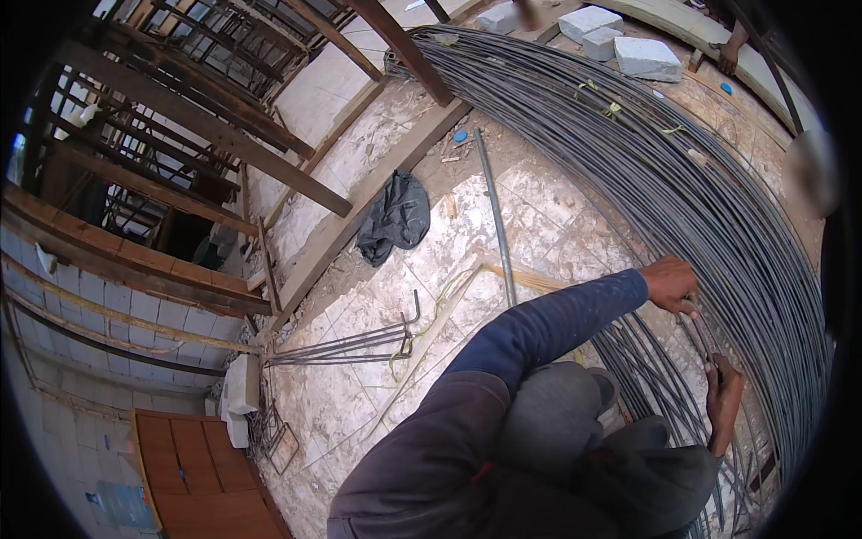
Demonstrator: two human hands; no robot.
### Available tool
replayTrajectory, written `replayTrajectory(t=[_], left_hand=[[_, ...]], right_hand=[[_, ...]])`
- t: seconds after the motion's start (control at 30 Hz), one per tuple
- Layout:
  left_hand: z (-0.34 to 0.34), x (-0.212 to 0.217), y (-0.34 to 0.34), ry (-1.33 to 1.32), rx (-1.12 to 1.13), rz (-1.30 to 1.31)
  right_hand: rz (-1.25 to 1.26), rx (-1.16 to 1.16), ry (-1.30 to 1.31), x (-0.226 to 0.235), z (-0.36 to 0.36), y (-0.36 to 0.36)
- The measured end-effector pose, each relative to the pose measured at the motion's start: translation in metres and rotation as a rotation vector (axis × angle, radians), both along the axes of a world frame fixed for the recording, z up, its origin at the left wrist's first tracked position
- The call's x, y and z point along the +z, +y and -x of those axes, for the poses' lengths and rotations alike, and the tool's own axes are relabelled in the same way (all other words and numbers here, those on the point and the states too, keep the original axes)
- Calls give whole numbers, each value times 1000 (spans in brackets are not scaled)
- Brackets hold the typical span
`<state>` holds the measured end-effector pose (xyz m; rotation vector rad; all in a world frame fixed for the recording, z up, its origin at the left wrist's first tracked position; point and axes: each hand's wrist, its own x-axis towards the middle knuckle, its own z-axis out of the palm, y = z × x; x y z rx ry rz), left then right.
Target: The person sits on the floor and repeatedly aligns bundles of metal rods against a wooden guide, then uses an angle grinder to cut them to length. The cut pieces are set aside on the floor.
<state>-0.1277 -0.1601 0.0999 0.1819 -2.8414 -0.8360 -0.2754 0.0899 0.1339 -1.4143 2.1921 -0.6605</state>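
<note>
My left hand (669, 285), in a dark blue sleeve, reaches over the near edge of a big bundle of long steel rebar rods (664, 180). Its fingers are curled, and whatever they grip is hidden. My right hand (724, 402) is closer to my body, curled, its thumb and fingers near each other. Between the hands runs a thin greyish strip or bar (707, 337), too small to name. Below my left forearm lies a second, smaller group of rods (642, 368), close to my knees.
A metal pipe (496, 220) and a black plastic bag (395, 218) lie on the dusty tiled floor. Bent rods (346, 347) are at left, near an orange-brown cabinet (197, 458). White blocks (648, 58) rest behind the bundle. Another person's hand (728, 59) shows top right.
</note>
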Motion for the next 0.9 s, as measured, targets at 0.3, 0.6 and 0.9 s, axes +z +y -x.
replayTrajectory(t=[0.3,0.6,0.9], left_hand=[[1,-118,12,-325,-156,45],[-12,-115,15,-289,-87,-108],[5,-118,14,-449,-414,10]], right_hand=[[196,-202,57,-141,-53,53],[223,21,-1056,-83,-87,148],[229,-162,-1074,-88,-138,213]])
